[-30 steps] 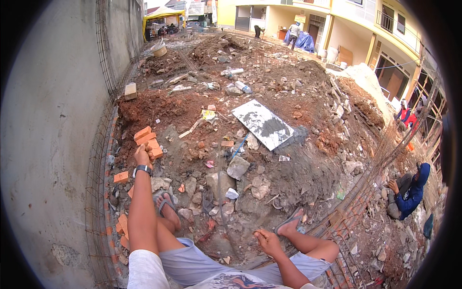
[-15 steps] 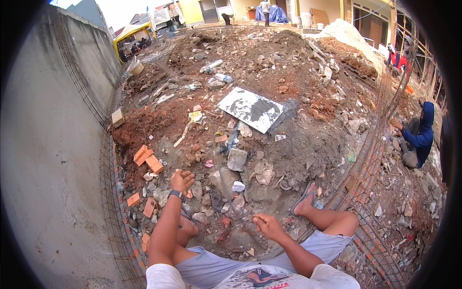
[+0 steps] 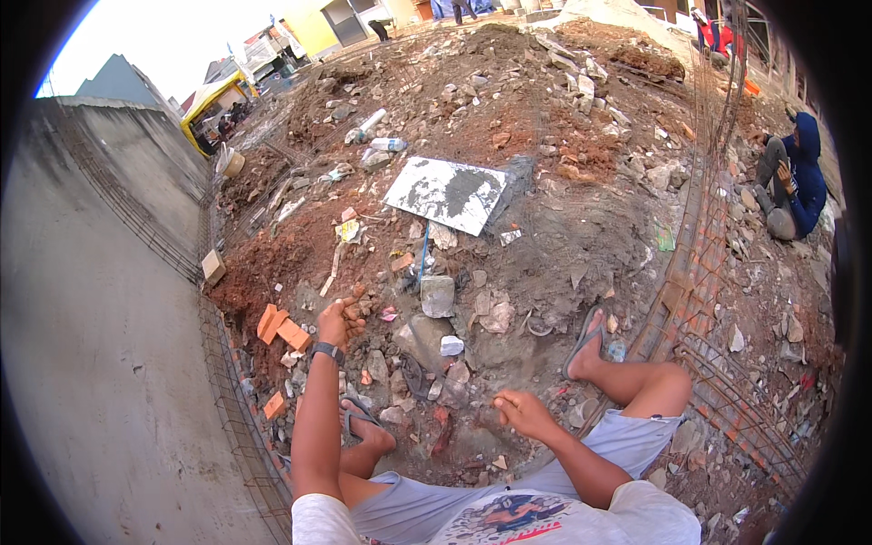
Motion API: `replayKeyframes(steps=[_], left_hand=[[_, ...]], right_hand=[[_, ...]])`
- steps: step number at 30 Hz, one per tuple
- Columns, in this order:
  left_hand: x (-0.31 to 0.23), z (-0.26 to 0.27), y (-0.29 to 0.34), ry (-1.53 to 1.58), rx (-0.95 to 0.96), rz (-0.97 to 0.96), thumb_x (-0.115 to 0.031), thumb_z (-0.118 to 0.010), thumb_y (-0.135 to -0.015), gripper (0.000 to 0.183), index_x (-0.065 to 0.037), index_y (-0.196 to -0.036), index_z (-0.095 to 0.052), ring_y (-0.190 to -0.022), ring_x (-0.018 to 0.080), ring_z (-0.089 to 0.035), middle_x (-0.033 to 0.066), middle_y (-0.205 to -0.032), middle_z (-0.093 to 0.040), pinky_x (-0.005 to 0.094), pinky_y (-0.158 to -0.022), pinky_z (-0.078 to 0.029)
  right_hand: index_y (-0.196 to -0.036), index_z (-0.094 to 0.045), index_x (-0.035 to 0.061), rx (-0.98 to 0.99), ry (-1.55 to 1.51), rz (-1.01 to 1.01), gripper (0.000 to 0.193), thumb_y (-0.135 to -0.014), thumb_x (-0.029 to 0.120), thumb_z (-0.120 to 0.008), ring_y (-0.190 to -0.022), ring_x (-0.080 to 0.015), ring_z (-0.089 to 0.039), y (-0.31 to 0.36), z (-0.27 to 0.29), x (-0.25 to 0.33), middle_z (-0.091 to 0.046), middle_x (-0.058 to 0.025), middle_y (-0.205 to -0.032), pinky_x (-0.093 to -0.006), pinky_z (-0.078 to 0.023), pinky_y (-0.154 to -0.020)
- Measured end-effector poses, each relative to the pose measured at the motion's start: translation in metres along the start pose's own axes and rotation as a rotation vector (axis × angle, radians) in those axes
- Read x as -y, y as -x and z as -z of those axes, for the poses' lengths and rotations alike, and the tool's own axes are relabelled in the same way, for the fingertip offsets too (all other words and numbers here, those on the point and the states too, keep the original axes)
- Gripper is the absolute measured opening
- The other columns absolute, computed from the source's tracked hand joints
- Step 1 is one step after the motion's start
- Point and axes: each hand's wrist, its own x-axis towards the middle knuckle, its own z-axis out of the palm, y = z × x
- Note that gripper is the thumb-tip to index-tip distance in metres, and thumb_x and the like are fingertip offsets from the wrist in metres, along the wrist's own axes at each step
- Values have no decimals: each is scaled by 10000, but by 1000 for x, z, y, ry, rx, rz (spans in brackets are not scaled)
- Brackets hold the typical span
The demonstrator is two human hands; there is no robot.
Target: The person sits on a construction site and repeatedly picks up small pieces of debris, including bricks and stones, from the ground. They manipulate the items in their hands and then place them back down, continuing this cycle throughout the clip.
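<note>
My left hand (image 3: pixel 341 324), with a dark watch (image 3: pixel 328 351) on its wrist, hovers over the rubble beside a few orange brick pieces (image 3: pixel 283 329). Its fingers are loosely bent and apart, with nothing visible in them. Lower and to the right, my right hand (image 3: pixel 527 415) is closed above the dirt between my legs; whatever it pinches, if anything, is too small or hidden. Ahead of both hands lies a white board (image 3: pixel 447 193) smeared with grey mortar. A grey block (image 3: pixel 437 296) sits nearer to me, with a blue strip (image 3: pixel 423 250) between it and the board.
A concrete wall (image 3: pixel 109 300) runs along the left, with rebar cages (image 3: pixel 238 400) at its foot. More rebar (image 3: pixel 740 418) lies over a brick line on the right. Beyond it, a person in a dark blue hooded top (image 3: pixel 804 177) sits. Stones and plastic bottles (image 3: pixel 389 143) litter the mound.
The view has tilted down and turned slightly. My left hand's fingers have bent more; my right hand stays closed. The person on the right has shifted their arms.
</note>
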Motion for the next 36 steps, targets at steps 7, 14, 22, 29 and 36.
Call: replayKeyframes(steps=[7,14,22,29,36], left_hand=[[-101,-89,-48,-206,162,-266,-418,-433,-1114,528,19,-1365,-589,-839,207,-737,111,-959,-707,343,-683,-617],[-118,-164,-29,-798,106,-819,-503,-522,-1075,722,91,-1484,-485,-1218,313,-666,263,-1274,-696,350,-1042,-484],[213,-96,-4,-927,124,-230,-495,-703,-949,808,73,-1477,-477,-1210,410,-659,308,-1285,-666,471,-1035,-509],[399,-84,94,-1042,-51,125,-406,-849,-819,950,43,-1492,-351,-1331,504,-499,344,-1445,-474,528,-1114,-428],[380,-116,93,-914,-44,299,-459,-847,-807,903,58,-1437,-457,-1370,460,-498,326,-1457,-516,485,-1148,-400]], right_hand=[[-1089,-685,34,-307,-95,99,278,-1081,273,-543,-659,-135,-644,-25,4,32,-661,-48,-696,-346,-498,-635],[-1075,-667,15,-527,-386,233,262,-1083,244,-540,-604,-116,-594,-194,77,81,-657,-30,-689,-317,-488,-604],[-1407,-544,4,-1117,450,140,500,-1011,290,-648,-1263,-341,-555,-300,203,73,-604,-196,-1342,-476,-440,-1072],[-1299,-617,36,-1089,421,-49,384,-952,183,-683,-1247,-363,-544,-158,51,-123,-609,-166,-1291,-469,-426,-1070],[-1256,-679,38,-205,233,-577,436,-964,362,-687,-1147,-366,-688,-75,-110,-210,-728,-192,-1204,-462,-527,-974]])
